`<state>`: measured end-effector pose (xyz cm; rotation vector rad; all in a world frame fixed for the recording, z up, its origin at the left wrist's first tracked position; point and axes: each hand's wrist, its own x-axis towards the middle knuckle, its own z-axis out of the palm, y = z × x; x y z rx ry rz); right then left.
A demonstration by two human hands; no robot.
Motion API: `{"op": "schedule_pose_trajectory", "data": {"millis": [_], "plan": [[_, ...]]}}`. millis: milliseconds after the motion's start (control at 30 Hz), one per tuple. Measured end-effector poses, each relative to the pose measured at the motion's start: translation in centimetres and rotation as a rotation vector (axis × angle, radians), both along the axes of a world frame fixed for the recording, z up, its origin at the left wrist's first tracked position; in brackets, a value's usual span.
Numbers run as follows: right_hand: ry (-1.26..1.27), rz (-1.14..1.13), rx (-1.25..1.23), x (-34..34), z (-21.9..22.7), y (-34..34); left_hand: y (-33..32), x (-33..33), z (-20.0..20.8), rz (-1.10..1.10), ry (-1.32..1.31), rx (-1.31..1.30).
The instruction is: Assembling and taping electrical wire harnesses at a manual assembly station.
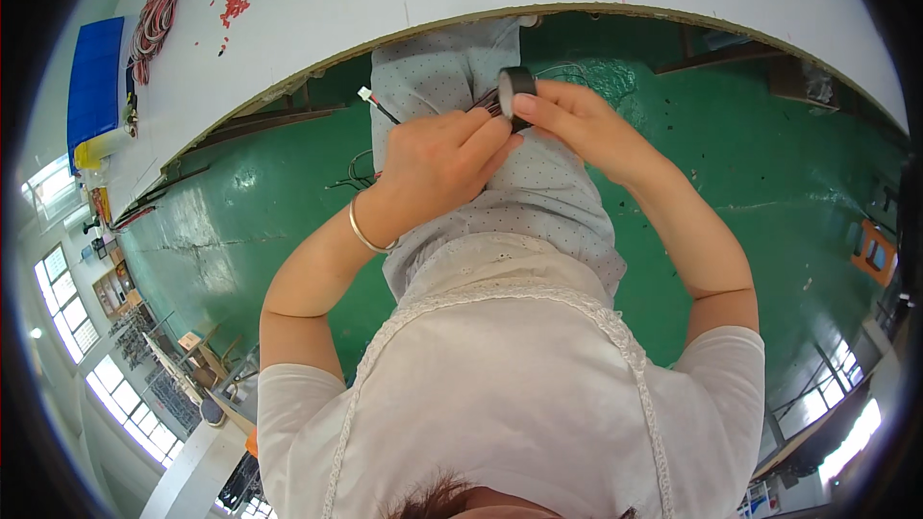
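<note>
Over my lap, my left hand (447, 156) is closed around a bundle of thin dark wires (487, 103). From beside this hand sticks out a wire end with a small white connector (365, 94). More dark loose wire ends (354, 176) hang below, by the wrist with the bangle. My right hand (577, 123) pinches a roll of black tape (516, 94) between thumb and fingers, right against the wires. The two hands are close together. Whether a strip of tape runs from the roll onto the wires is hidden by my fingers.
Ahead is the white table (336, 0) with a rough, curved-looking near edge. On its left lie a coil of red, white and black wires (162, 5), red scraps (236, 2) and a blue bin (94, 86). An orange stool (873, 252) stands on the green floor, far right.
</note>
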<state>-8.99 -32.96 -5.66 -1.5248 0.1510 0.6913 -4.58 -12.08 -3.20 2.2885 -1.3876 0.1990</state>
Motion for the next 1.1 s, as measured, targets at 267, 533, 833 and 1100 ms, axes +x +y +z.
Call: {"op": "schedule_pose_trajectory", "data": {"millis": [267, 533, 833, 1100], "plan": [[-0.480, -0.052, 0.180, -1.9, 1.2, -1.2, 2.6, 1.6, 0.4, 0.078, 2.016, -0.161], [-0.948, 0.293, -0.512, -1.8, 1.8, -1.9, 1.2, 1.4, 0.0, 0.010, 1.545, 0.001], [-0.073, -0.092, -0.124, -1.3, 0.3, -0.3, 0.2, -0.4, 0.1, 0.008, -0.020, 0.038], [-0.191, -0.208, 0.105, -1.3, -0.9, -0.6, 0.7, -0.6, -1.1, 0.021, 0.145, -0.081]]}}
